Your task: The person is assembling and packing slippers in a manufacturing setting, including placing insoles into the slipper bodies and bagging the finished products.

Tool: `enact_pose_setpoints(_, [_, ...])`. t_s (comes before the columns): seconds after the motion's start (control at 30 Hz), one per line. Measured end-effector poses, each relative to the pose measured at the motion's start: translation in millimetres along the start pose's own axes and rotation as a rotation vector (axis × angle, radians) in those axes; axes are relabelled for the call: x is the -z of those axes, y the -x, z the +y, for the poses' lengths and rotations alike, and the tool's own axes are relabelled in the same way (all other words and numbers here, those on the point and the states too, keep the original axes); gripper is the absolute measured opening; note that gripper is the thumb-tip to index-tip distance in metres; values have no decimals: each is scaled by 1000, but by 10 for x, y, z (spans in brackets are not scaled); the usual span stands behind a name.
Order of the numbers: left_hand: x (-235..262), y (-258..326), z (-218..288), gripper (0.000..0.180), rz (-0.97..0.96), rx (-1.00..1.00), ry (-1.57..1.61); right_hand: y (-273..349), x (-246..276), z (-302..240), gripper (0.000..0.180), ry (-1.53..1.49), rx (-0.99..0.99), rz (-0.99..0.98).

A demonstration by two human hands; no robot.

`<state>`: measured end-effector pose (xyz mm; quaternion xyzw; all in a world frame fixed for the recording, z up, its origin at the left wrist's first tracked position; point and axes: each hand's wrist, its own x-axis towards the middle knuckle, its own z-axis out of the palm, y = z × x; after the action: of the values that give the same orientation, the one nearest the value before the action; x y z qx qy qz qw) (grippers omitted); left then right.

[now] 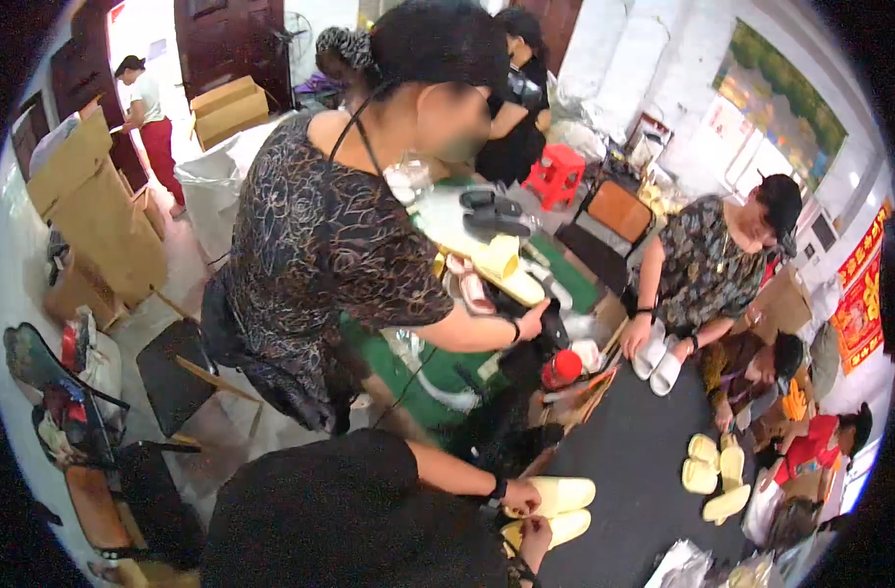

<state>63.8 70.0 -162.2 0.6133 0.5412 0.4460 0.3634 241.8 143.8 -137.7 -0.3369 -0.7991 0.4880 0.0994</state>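
Note:
A pair of pale yellow slippers lies side by side on the dark tabletop, the upper slipper just beyond the lower slipper. My left hand, a dark band at its wrist, rests over the near end of the upper one with its fingers curled in. Close below it, my right hand is closed over the lower one. Both hands cover the slippers' near ends. Whatever is between the fingers is too small or hidden to make out.
Across the table, one person handles white slippers; another reaches to several yellow slippers. Clear plastic bags lie at the near edge. A person in a patterned top stands by a green table piled with slippers. A red-capped container stands between.

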Motion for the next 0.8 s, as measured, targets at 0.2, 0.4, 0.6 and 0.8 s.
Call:
enact_pose_setpoints(0.2, [194, 121, 360, 13, -83, 90, -138, 181, -53, -568, 8, 44, 8, 36])
enact_pose_setpoints(0.4, [123, 188, 448, 13, -59, 100, -111, 337, -6, -761, 16, 57, -92, 6])
enact_pose_setpoints(0.6, [142, 93, 452, 16, 20, 164, 28, 236, 44, -534, 10, -23, -101, 32])
enact_pose_setpoints(0.8, [150, 82, 324, 10, 56, 196, 92, 201, 68, -614, 7, 33, -63, 31])
